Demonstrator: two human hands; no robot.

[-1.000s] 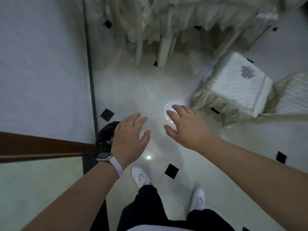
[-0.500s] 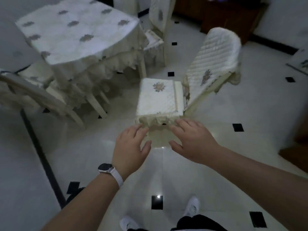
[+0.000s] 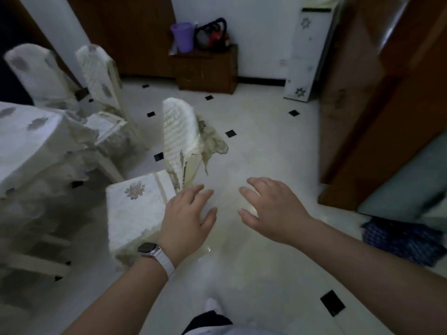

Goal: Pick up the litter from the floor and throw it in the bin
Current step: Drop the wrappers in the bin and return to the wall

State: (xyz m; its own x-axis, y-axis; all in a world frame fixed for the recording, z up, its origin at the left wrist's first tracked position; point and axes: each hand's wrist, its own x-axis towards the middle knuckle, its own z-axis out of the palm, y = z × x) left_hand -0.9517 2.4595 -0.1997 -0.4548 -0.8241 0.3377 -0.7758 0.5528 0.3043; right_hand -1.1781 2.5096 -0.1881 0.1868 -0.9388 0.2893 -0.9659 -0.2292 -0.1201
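Palms down, spread, empty: left hand [image 3: 187, 221], right hand [image 3: 273, 211]; tiled floor [image 3: 266, 146] runs open ahead between covered chair [image 3: 131, 211] and wooden panel [image 3: 362, 122].

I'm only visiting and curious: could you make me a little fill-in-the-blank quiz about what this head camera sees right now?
The left hand and the right hand are spread open and hold ____.
The watch sits on the ____ wrist.
The container on the brown cabinet is ____ in colour.
The white floor is dotted with small ____ tiles.
Missing words: nothing; left; purple; black.
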